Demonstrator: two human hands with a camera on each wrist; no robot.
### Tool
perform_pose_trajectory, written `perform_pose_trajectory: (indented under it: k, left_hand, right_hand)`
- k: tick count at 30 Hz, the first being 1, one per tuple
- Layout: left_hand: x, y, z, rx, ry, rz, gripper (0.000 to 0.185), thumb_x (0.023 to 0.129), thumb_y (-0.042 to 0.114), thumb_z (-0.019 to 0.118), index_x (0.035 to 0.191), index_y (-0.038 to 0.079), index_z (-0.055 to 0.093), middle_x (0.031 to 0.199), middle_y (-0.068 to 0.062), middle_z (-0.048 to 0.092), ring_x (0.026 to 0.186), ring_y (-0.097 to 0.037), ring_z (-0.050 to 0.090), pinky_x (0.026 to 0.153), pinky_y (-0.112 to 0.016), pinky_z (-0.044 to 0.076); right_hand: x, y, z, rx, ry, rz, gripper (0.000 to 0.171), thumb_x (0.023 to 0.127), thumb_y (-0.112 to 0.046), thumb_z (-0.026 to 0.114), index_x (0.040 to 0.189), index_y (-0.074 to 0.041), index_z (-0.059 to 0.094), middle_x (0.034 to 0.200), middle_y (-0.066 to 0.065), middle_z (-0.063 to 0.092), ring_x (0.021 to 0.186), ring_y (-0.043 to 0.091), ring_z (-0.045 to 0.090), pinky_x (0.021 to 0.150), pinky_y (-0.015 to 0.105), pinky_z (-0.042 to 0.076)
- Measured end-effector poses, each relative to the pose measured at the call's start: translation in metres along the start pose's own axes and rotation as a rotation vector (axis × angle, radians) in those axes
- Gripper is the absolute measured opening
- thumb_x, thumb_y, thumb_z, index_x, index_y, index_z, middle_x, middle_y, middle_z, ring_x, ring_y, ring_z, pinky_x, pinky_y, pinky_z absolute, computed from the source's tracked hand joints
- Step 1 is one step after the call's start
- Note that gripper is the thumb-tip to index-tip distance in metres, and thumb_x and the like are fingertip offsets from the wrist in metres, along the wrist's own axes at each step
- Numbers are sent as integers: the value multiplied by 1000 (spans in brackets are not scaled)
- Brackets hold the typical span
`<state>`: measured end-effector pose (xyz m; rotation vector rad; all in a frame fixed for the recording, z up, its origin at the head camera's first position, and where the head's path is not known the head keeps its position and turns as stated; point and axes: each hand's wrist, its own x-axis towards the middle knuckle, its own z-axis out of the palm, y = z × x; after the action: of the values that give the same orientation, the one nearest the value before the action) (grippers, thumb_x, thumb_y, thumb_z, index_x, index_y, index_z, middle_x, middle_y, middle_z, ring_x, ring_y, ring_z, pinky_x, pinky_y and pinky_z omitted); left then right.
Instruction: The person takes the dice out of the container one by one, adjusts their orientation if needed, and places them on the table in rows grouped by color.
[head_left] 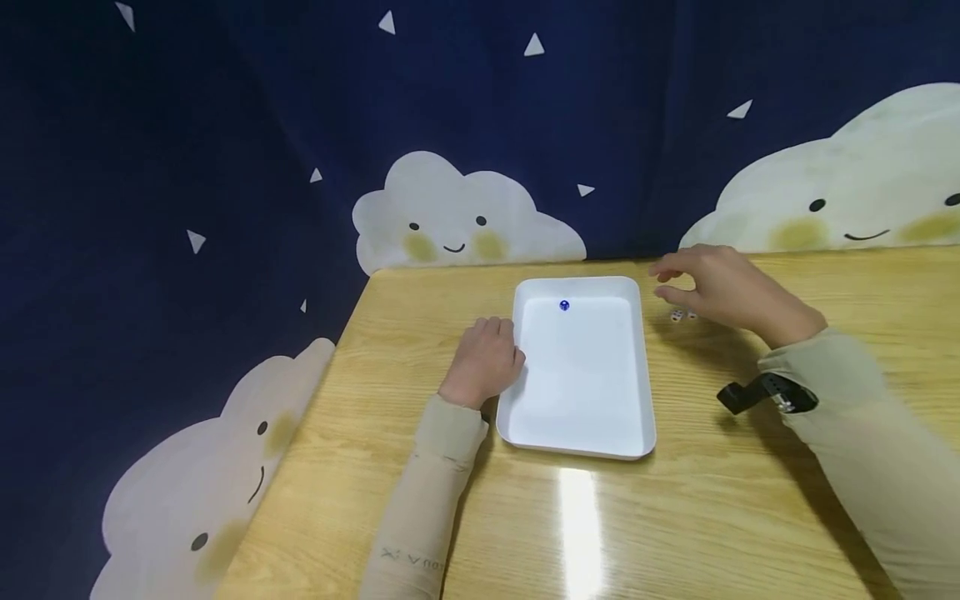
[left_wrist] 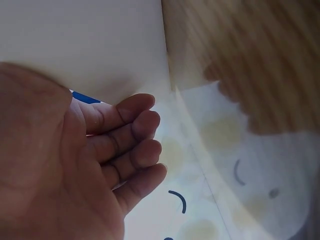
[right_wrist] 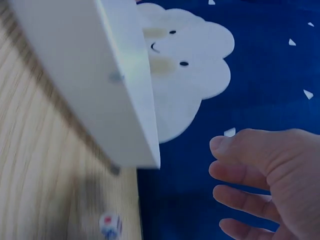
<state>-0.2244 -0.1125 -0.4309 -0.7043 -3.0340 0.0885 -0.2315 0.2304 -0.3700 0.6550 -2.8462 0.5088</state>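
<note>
1. Your left hand (head_left: 483, 360) rests loosely curled, holding nothing, at the tray's (head_left: 581, 450) 9 o'clock rim, apparently steadying it.
2. Your right hand (head_left: 723, 287) hovers empty, fingers relaxed, over dice (head_left: 677, 315) at the tray's 2 o'clock.
3. One blue die (head_left: 564, 306) lies inside, at 12 o'clock.

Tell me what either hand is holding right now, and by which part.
Nothing is held. The left hand rests against the left side of the white tray; the right hand hovers, fingers loose, above two white dice on the table.
</note>
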Motion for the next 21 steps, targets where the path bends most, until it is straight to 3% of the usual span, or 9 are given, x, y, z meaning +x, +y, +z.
perform_pose_trajectory:
  k: [8,21]
  left_hand:
    - [1,0,-2,8,-24,-7,31,104,25,43,113,0,59,100,-10,60,89,-25,51,81,-36,48]
    - [3,0,0,-11,-58,-33,34,105,27,40,119,2,57,104,-8,59,93,-24,50,86,-35,47]
  right_hand:
    - [25,-22,8,48,-59,22,32,95,-22,72,123,-7,73,115,16,76,108,35,69,96,54,54]
    - [46,-37,26,132,-70,2,31,95,-22,72,123,-10,73,116,13,77,110,31,70,95,52,56]
